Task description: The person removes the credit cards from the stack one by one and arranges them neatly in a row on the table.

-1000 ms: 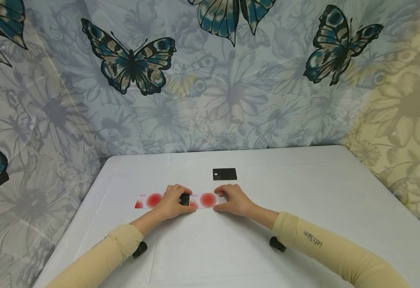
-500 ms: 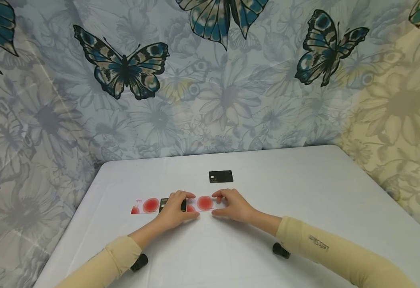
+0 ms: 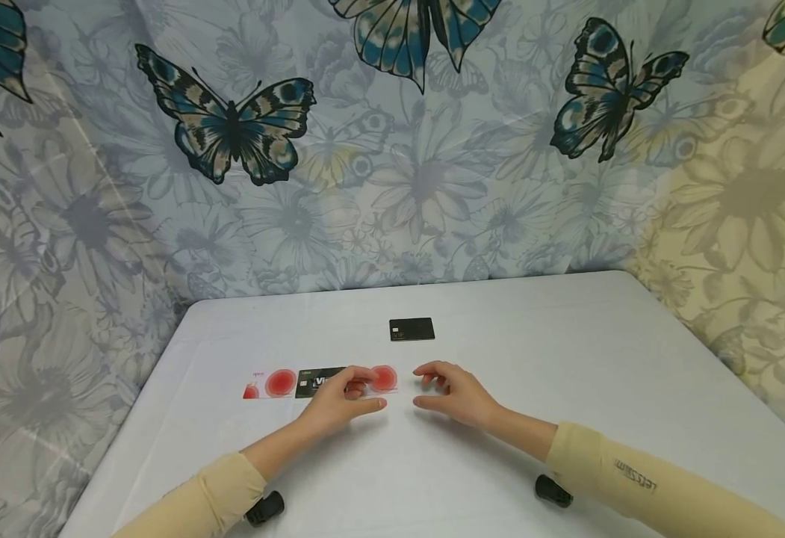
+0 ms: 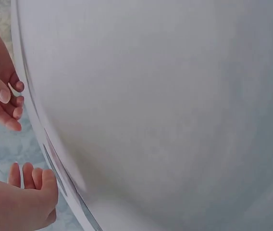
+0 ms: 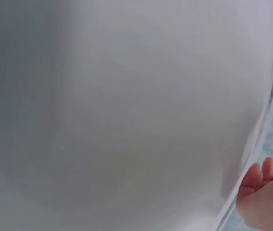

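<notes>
A row of flat cards lies on the white table. A white card with a red circle [image 3: 280, 382] forms the left end, a black card [image 3: 311, 382] the middle, and a second white card with a red circle [image 3: 385, 378] the right end. My left hand [image 3: 338, 402] hovers in front of the black card and the right-hand white one, hiding part of both; its fingers are loosely bent around nothing. To the right of the row is my right hand [image 3: 462, 396], apart from the cards, thumb and fingers spread with a gap between them.
Behind the row lies another black card [image 3: 412, 329], marked VIP. The white table [image 3: 567, 351] backs onto a butterfly-and-flower cloth [image 3: 426, 187]. A black wrist device sits under each sleeve, at left [image 3: 266, 508] and at right [image 3: 553, 491].
Both hands have let go of the right-hand white card. The right hand has drawn off rightward, and the left has shifted slightly right and toward me, uncovering more of the middle black card.
</notes>
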Motion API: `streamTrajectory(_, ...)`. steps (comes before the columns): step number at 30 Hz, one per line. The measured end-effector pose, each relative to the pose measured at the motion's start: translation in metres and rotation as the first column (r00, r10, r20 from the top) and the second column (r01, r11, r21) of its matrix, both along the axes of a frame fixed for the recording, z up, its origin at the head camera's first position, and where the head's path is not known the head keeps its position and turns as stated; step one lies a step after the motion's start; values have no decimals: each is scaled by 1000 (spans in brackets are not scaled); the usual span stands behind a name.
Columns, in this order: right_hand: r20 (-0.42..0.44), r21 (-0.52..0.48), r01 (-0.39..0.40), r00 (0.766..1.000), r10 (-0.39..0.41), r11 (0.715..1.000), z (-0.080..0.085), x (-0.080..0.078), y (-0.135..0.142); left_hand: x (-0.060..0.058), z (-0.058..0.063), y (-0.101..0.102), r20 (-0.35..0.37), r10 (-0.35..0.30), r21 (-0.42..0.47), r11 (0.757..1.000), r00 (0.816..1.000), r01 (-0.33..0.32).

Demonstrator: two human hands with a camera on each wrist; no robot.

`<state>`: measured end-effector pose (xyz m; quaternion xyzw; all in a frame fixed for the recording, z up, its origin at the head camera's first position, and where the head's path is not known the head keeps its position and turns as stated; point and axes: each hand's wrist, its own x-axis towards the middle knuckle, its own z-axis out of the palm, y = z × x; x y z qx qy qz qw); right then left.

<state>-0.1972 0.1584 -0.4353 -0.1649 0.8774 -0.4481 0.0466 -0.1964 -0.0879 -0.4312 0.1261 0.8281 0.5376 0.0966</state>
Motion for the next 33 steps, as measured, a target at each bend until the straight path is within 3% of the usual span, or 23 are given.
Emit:
streamTrajectory(5,51,-44,8,999,-6,999,0,11,7,8,2,3,32,-18,25,1000,999,17)
streamTrajectory(12,53,-47,-9,999,11,999,-1,20,14,16,3,5,65,-75,65,995,995,71)
streamTrajectory(18,59,-59,-15,998,19,998,-1,23,17,18,3,7,75,-106,106,990,992,98)
streamTrajectory(22,48,-59,-25,998,27,998,0,23,20,17,4,10,68,-115,86,990,991,109)
streamTrajectory(27,16,-41,-30,999,31,999,-1,16,23,10,3,16,31,-128,66,990,991,126)
streamTrajectory(33,-21,-8,-15,1000,15,1000,-4,1,26,-3,9,23,-105,-194,-29,981,975,192)
